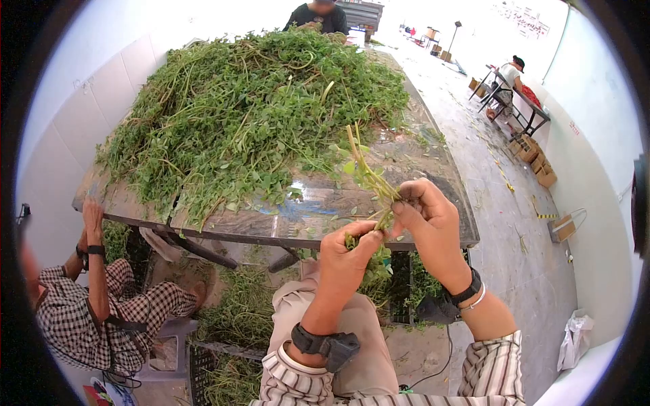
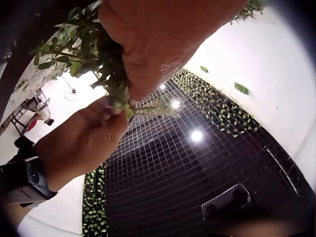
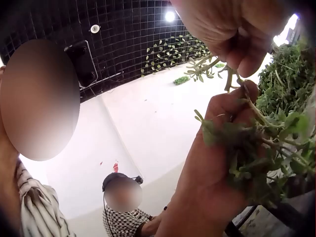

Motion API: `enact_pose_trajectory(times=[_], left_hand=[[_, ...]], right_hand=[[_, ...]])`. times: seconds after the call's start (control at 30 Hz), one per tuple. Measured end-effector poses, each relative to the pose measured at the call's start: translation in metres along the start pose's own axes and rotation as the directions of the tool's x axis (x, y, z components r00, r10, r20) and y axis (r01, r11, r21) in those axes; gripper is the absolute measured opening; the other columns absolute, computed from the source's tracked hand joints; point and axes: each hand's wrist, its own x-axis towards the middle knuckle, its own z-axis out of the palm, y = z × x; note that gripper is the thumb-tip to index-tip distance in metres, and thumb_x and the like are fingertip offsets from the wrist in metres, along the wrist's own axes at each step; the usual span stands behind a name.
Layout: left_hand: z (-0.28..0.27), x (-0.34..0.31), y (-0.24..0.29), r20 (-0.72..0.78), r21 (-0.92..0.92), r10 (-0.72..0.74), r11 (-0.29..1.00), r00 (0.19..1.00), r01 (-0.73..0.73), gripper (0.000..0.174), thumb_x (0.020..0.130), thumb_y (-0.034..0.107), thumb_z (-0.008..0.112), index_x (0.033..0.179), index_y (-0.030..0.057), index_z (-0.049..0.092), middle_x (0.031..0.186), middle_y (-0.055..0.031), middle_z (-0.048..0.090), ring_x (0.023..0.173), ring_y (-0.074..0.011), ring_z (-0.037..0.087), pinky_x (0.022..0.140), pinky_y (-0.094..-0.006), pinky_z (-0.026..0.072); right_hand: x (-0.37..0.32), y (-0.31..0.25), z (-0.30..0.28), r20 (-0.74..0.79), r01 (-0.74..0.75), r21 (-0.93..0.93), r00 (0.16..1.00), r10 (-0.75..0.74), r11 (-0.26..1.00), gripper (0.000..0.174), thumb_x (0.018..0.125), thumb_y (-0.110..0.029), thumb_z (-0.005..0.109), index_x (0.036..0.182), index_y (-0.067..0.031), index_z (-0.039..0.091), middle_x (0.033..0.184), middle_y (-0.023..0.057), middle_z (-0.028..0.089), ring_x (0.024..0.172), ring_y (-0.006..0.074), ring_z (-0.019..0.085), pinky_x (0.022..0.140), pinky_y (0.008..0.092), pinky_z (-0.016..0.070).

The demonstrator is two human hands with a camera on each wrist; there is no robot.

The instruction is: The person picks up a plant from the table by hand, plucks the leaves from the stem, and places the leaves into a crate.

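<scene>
A small bunch of leafy green stems (image 1: 369,170) is held in front of the body, above the table's near edge. My left hand (image 1: 344,256) grips the leafy part low down, with leaves hanging below the fist. Higher up, my right hand (image 1: 432,223) pinches the stems between thumb and fingers, and their bare ends stick up past it. Close by in the left wrist view, leaves (image 2: 81,52) spill out beside the left hand. The right wrist view has both hands nearly meeting at the stems (image 3: 228,79).
A big heap of the same greens (image 1: 264,108) covers much of the dark table (image 1: 433,169). Under it stand black crates (image 1: 401,284) with more greens. One person in checked clothes (image 1: 74,311) sits at left, another (image 1: 332,19) across the table. Cardboard boxes (image 1: 531,157) stand at right.
</scene>
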Motion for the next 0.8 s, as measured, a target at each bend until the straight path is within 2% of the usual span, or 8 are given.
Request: enact_pose_trajectory(times=[0.17,0.23,0.27,0.33,0.5,0.6,0.67,0.8], left_hand=[[-0.003,0.000,0.004,-0.012,-0.055,-0.086,0.995,0.996,0.085,0.018,0.081,0.011,0.058,0.090,-0.0023,0.066,0.079,0.0003,0.060,0.069,-0.0040,0.050,0.060,-0.0188,0.0391],[0.002,0.001,0.005,-0.109,-0.183,-0.136,0.976,0.985,0.115,0.016,0.081,0.013,0.056,0.081,0.0000,0.065,0.065,0.0056,0.047,0.055,-0.0023,0.039,0.052,-0.0178,0.0322],[-0.002,0.003,0.004,-0.111,-0.185,-0.138,0.976,0.984,0.116,0.016,0.081,0.013,0.056,0.081,0.0000,0.065,0.065,0.0056,0.047,0.055,-0.0023,0.039,0.052,-0.0178,0.0322],[-0.017,0.008,0.001,-0.115,-0.363,-0.153,0.926,0.981,0.102,0.016,0.084,0.015,0.053,0.083,0.0017,0.062,0.064,0.0049,0.048,0.054,-0.0039,0.041,0.053,-0.0184,0.0353],[-0.032,0.014,0.004,-0.049,-0.614,-0.262,0.769,0.964,0.177,0.010,0.088,0.016,0.048,0.085,0.0083,0.052,0.060,0.0068,0.038,0.051,-0.0041,0.037,0.047,-0.0200,0.0342],[-0.035,0.013,0.003,-0.063,-0.700,-0.287,0.695,0.956,0.163,0.011,0.089,0.022,0.052,0.085,0.0117,0.053,0.065,0.0081,0.043,0.051,-0.0041,0.040,0.043,-0.0210,0.0351],[-0.039,0.014,-0.003,0.052,-0.775,-0.276,0.595,0.960,0.213,0.011,0.090,0.023,0.052,0.087,0.0125,0.052,0.068,0.0085,0.044,0.053,-0.0035,0.041,0.043,-0.0218,0.0360],[-0.040,0.014,-0.004,0.081,-0.783,-0.235,0.587,0.969,0.208,0.010,0.091,0.023,0.052,0.088,0.0129,0.051,0.067,0.0086,0.046,0.052,-0.0034,0.042,0.042,-0.0215,0.0352]], right_hand=[[-0.012,0.004,0.001,-0.019,0.060,-0.028,0.998,-0.061,0.998,0.011,0.083,-0.001,0.056,0.094,0.0013,0.054,0.079,0.0037,0.055,0.061,0.0068,0.058,0.055,0.0210,0.0440],[-0.017,0.003,0.003,-0.115,0.017,0.069,0.993,-0.009,0.997,0.013,0.084,-0.001,0.056,0.096,0.0014,0.053,0.082,0.0033,0.055,0.062,0.0075,0.058,0.056,0.0208,0.0453],[-0.017,0.003,0.001,-0.113,0.015,0.068,0.994,-0.008,0.998,0.013,0.084,-0.001,0.056,0.096,0.0014,0.053,0.082,0.0033,0.055,0.062,0.0075,0.058,0.056,0.0208,0.0453],[-0.018,0.005,-0.012,-0.268,0.056,0.106,0.963,-0.026,0.993,0.014,0.085,-0.002,0.056,0.098,0.0010,0.052,0.083,0.0024,0.055,0.062,0.0085,0.058,0.056,0.0208,0.0468],[-0.041,0.028,-0.041,-0.323,0.015,0.077,0.946,0.011,0.997,0.013,0.086,-0.004,0.055,0.098,0.0009,0.053,0.080,0.0027,0.055,0.060,0.0101,0.057,0.055,0.0241,0.0490],[-0.073,0.057,-0.055,-0.355,-0.115,-0.047,0.930,0.091,0.992,0.012,0.086,-0.004,0.054,0.097,0.0007,0.053,0.076,0.0035,0.055,0.059,0.0100,0.056,0.055,0.0248,0.0484],[-0.099,0.087,-0.069,-0.392,-0.197,-0.142,0.911,0.128,0.970,0.010,0.085,-0.004,0.053,0.094,0.0009,0.053,0.072,0.0044,0.054,0.057,0.0097,0.055,0.054,0.0242,0.0468],[-0.157,0.131,-0.088,-0.416,-0.302,-0.228,0.889,0.188,0.926,0.010,0.084,-0.003,0.052,0.093,0.0014,0.053,0.075,0.0049,0.054,0.056,0.0096,0.053,0.053,0.0242,0.0454]])
